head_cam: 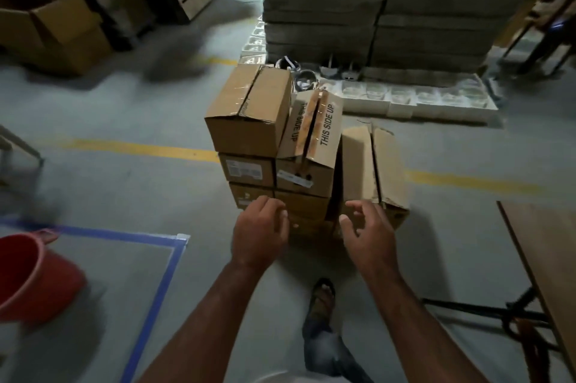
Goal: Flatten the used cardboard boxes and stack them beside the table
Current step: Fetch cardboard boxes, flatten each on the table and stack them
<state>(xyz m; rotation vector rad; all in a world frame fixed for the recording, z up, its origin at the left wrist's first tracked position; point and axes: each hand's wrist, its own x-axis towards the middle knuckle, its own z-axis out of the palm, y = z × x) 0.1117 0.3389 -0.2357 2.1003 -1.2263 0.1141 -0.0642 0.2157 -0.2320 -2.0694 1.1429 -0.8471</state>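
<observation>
Down on the concrete floor, a cluster of cardboard boxes stands stacked across a yellow line, none of them flattened yet. One taped box sits on top at the left; beside it a box printed THIS SIDE UP has its flaps raised, and a lower box at the right gapes along its seam. Both hands reach toward the stack's near side: the left hand has loosely curled fingers holding nothing, and the right hand has spread, bent fingers, also holding nothing. A wooden tabletop edges in at the right, a red bucket at the left.
</observation>
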